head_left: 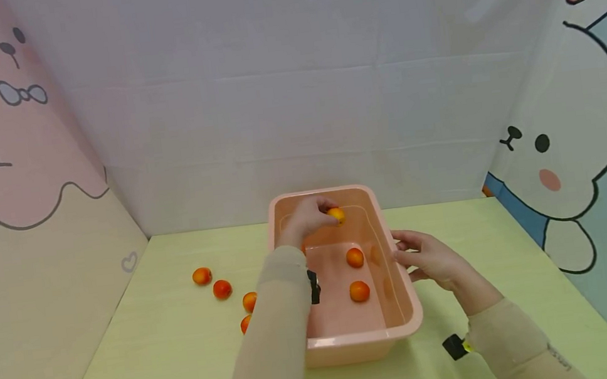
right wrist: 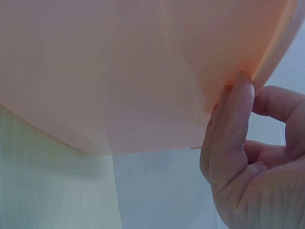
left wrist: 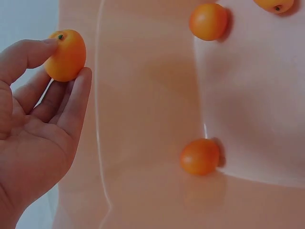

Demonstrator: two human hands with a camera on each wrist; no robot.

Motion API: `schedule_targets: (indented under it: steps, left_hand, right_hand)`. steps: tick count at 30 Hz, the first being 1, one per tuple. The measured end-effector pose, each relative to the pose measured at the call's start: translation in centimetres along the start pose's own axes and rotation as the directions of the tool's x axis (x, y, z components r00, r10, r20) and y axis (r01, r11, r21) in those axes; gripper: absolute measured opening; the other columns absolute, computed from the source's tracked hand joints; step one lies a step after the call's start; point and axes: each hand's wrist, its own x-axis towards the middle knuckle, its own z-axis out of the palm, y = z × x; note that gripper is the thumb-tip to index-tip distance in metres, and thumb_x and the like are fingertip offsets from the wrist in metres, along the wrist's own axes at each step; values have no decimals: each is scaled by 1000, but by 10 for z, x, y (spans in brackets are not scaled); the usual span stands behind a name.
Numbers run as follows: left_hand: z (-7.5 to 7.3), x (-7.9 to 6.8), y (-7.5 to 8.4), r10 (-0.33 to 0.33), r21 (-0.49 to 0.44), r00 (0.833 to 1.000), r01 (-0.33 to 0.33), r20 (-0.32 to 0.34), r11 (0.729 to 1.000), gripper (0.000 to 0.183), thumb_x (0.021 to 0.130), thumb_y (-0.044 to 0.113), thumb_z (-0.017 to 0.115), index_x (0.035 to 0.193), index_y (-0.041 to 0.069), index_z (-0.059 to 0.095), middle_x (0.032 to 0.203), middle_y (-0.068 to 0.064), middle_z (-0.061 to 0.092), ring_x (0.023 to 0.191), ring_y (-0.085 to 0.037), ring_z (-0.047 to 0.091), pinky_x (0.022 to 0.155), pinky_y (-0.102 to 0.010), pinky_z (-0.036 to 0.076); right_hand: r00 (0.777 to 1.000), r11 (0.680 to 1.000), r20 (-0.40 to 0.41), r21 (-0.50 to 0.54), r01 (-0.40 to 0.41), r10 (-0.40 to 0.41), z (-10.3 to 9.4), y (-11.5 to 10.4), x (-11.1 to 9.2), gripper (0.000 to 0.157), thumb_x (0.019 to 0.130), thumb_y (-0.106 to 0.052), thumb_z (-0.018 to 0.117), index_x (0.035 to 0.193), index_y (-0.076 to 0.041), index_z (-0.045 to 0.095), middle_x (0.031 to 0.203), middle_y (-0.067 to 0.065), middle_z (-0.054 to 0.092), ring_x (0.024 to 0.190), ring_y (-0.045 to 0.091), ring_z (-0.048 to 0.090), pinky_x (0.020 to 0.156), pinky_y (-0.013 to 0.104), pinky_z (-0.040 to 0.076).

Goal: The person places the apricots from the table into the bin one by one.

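A pink plastic bin (head_left: 361,338) stands on the table with several small orange fruits inside, one (head_left: 354,257) by its right wall and another (head_left: 359,291) nearer the front. Over the far end of the bin, my left hand (head_left: 307,219) pinches a yellow-orange fruit (left wrist: 66,56) between thumb and fingertips; its green stem end shows in the left wrist view. My right hand (head_left: 431,260) grips the bin's right rim, with fingers (right wrist: 231,129) along the outer wall and the thumb at the edge. My left forearm hides part of the bin's left side.
Left of the bin, several loose fruits lie on the pale yellow table (head_left: 148,360), including an orange one (head_left: 202,276) and a redder one (head_left: 222,289). A white curtain (head_left: 305,107) rises behind the table, and panels with cartoon animals flank both sides.
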Motion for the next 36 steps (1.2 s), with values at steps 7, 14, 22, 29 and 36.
schedule_targets:
  steps: [7,14,22,29,36]
  left_hand:
    - [12,2,-16,-96,-27,995,95,-38,995,31,81,4,70,111,7,64,105,-5,60,94,-23,53,86,-29,48]
    - [15,2,-23,-125,-27,990,123,-64,992,33,79,0,69,111,5,63,108,-7,59,95,-25,53,86,-31,49]
    - [16,1,-24,-137,-22,988,136,-71,990,29,80,-2,68,108,5,64,105,-7,59,93,-25,52,85,-30,49]
    - [17,3,-25,-131,-51,986,126,-102,991,42,81,4,70,121,5,58,120,-12,55,104,-27,49,92,-34,45]
    - [13,11,-12,-10,-74,991,0,-135,997,37,81,9,71,117,6,60,116,-8,59,104,-24,55,90,-30,47]
  right_hand:
    - [1000,1000,-4,6,0,0,1,1,0,57,93,-14,56,142,0,30,103,15,38,80,20,57,64,35,56]
    - [1000,1000,-5,11,-1,1,0,2,1,56,93,-13,56,142,0,31,103,14,37,79,20,57,63,33,56]
    - [1000,1000,-9,7,-5,5,1,1,0,57,93,-15,56,142,-1,31,104,15,37,80,21,56,65,34,56]
    - [1000,1000,1,8,3,-3,0,2,0,57,93,-16,56,142,0,30,106,17,38,81,21,57,66,34,56]
    - [1000,1000,-3,9,7,-7,0,3,1,57,93,-15,56,142,0,30,105,16,38,82,21,57,66,36,56]
